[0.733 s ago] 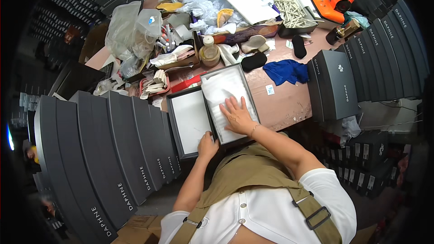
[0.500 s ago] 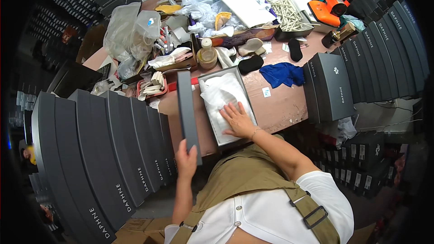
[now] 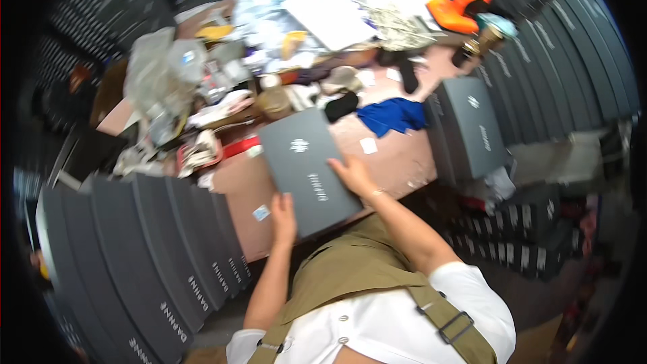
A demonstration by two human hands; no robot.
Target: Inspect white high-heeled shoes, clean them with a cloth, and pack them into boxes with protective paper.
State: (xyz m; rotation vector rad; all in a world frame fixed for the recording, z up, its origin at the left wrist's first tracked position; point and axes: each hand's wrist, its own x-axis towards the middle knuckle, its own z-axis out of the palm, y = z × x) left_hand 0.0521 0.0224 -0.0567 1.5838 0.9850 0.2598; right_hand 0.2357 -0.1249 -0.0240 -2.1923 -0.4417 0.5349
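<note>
A dark grey shoebox point(image 3: 306, 168) with its lid on lies at the table's near edge, slightly turned. Along its left side, near the front corner, my left hand point(image 3: 284, 221) grips the edge. My right hand point(image 3: 355, 177) grips the opposite side, its thumb and fingers at the lid's rim. The lid covers whatever is inside. To the box's left a small white-and-blue label point(image 3: 261, 213) lies on the pink tabletop. Motion blurs the picture somewhat.
Stacked grey shoeboxes point(image 3: 135, 249) line my left, with more point(image 3: 539, 87) on the right. A separate shoebox point(image 3: 465, 128) stands at the table's right. Behind lie a blue cloth point(image 3: 391, 116), a black shoe-like pad point(image 3: 342, 106), a jar point(image 3: 274, 100) and crumpled white paper point(image 3: 259, 23).
The lid, held upright in my left hand before, now sits on the shoebox over the white tissue paper. My right hand has moved from the tissue to the box's right side.
</note>
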